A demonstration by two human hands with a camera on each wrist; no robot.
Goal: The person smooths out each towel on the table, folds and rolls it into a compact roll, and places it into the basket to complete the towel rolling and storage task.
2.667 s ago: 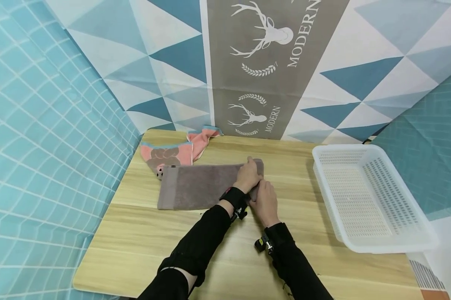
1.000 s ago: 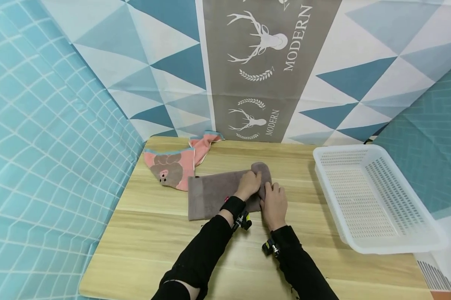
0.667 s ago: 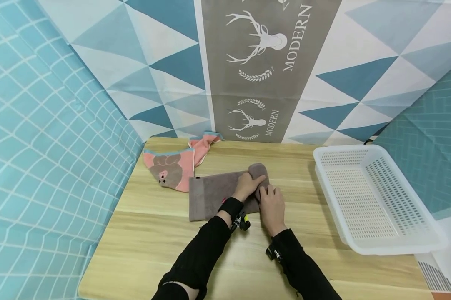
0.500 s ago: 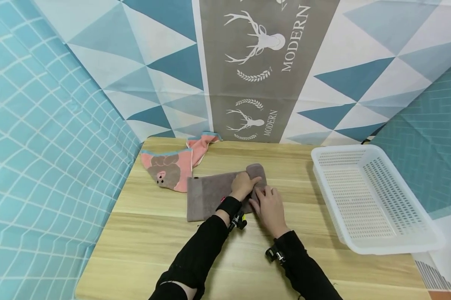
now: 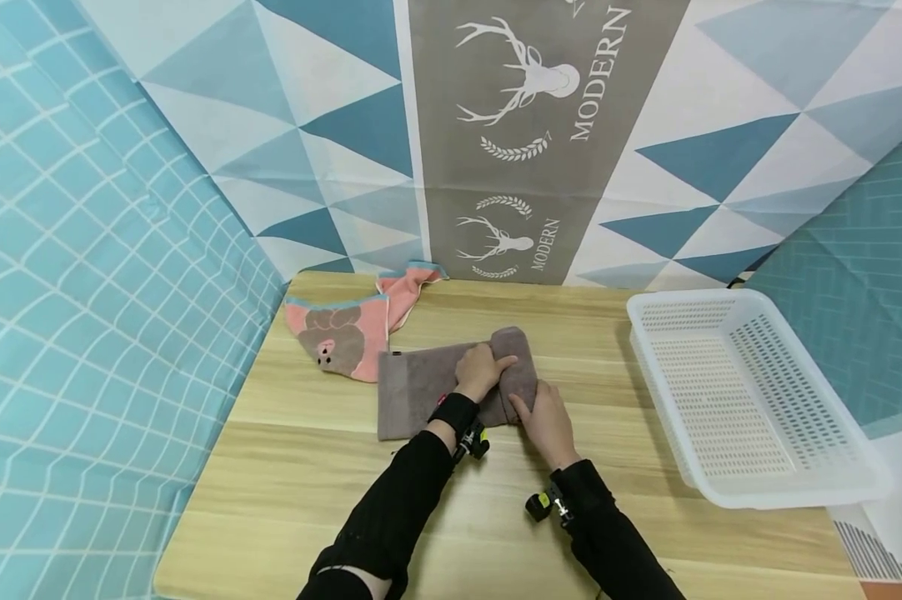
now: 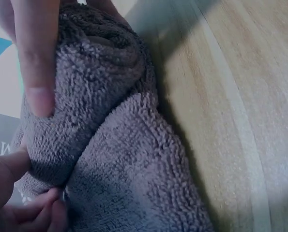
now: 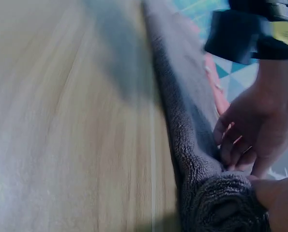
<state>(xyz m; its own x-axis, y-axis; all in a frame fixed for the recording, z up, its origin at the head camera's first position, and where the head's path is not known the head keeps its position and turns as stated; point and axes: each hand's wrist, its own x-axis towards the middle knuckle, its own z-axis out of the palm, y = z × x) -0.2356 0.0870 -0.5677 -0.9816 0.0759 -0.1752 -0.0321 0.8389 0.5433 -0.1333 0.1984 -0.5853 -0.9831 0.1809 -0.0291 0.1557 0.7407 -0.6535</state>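
A grey-mauve towel (image 5: 428, 379) lies on the wooden table, flat at its left part and rolled up at its right end. The roll (image 5: 517, 371) shows its spiral end in the right wrist view. My left hand (image 5: 477, 369) grips the roll's left side, thumb on it and fingers curled in at the seam where it meets the flat part (image 6: 134, 164). At the roll's near end, my right hand (image 5: 548, 423) holds it between thumb and fingers; its thumb (image 6: 37, 92) lies along the roll in the left wrist view.
A pink towel with a brown animal picture (image 5: 338, 337) lies at the back left, a twisted part (image 5: 408, 293) behind it. On the right stands a white perforated plastic basket (image 5: 664, 425). Patterned cloth walls (image 5: 488, 167) rise behind the wooden table (image 5: 293, 500).
The towel's right end has gone from nearly flat to a thick roll, and the towel has shifted right. Lately my left hand moved slightly left, and my right thumb came onto the roll.
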